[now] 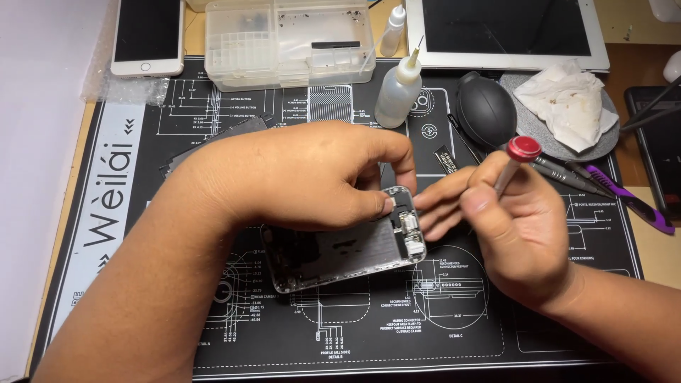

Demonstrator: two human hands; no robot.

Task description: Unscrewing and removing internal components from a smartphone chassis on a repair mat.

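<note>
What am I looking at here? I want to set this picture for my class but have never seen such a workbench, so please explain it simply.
The one picture comes from a camera on a person's head, looking down at their own bare hands. The left hand steadies an opened phone shell, its insides exposed, on a black printed work mat. The right hand grips a thin screwdriver with a red cap, its tip hidden behind the fingers. Around them lie a clear parts box, a small squeeze bottle, a black rubber air blower, a crumpled tissue, a white phone and a tablet.
</note>
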